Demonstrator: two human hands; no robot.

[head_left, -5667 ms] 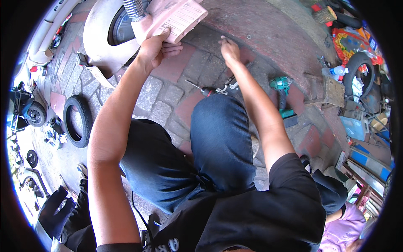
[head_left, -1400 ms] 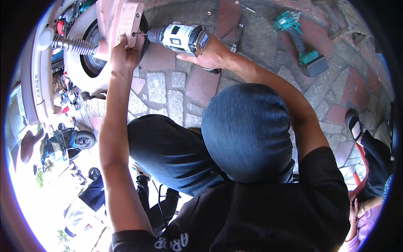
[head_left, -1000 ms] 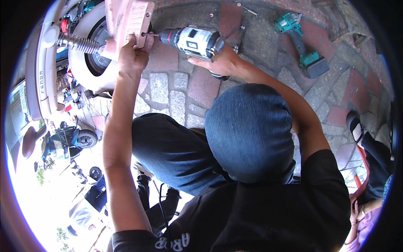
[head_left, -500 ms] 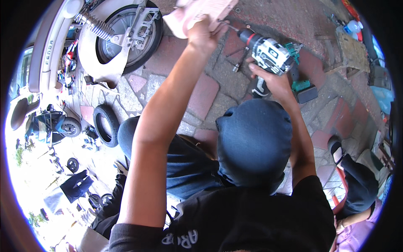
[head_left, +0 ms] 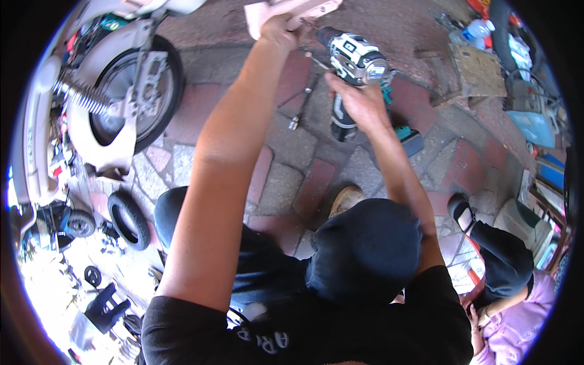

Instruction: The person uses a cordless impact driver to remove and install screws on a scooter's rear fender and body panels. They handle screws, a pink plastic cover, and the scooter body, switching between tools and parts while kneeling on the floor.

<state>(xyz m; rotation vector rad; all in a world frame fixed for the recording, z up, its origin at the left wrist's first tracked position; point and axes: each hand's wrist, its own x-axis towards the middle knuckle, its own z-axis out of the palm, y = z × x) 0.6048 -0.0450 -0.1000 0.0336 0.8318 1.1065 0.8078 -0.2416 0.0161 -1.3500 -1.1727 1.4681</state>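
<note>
At the top edge my left hand is closed around a pale pink plastic panel, part of which lies beyond the view. My right hand grips a black, white and red cordless drill, its handle upright below the body. The drill's bit points left toward the panel's lower edge, close to my left fingers; whether it touches I cannot tell. On the paving below my hands lies a thin metal tool with a socket end. Partly hidden behind the drill is a teal and black power tool.
A scooter wheel with its shock spring stands at left. A loose tyre lies nearer. At right are a wooden stool, a plastic bottle and a seated person. Stone paving spreads between.
The view has shifted, so wheel and tyre appear farther left and lower. Hands, panel and drill sit higher and further left in the picture. Both holds are unchanged.
</note>
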